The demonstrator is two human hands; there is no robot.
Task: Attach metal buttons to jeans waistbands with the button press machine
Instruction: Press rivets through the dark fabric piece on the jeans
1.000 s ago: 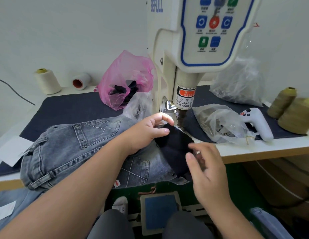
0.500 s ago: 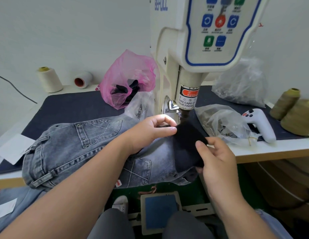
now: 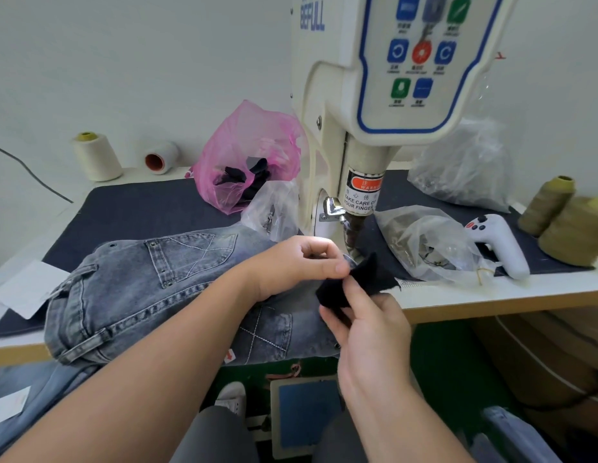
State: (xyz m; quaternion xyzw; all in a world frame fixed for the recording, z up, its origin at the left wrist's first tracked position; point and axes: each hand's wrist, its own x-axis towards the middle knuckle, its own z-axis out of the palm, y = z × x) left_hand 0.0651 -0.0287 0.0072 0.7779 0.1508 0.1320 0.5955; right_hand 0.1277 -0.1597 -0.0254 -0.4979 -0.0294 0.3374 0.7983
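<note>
Grey jeans [image 3: 163, 282] lie on the surface [image 3: 491, 295], waistband end near the button press machine [image 3: 357, 202]. Left hand [image 3: 290, 262] pinches a black cloth patch [image 3: 357, 279]; right hand [image 3: 367, 325] fingers hold it too. No button visibly pressed; pressing remains.

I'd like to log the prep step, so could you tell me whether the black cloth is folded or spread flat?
Folded. The black cloth bends into a raised crease, pinched by the right hand and left hand.
</note>
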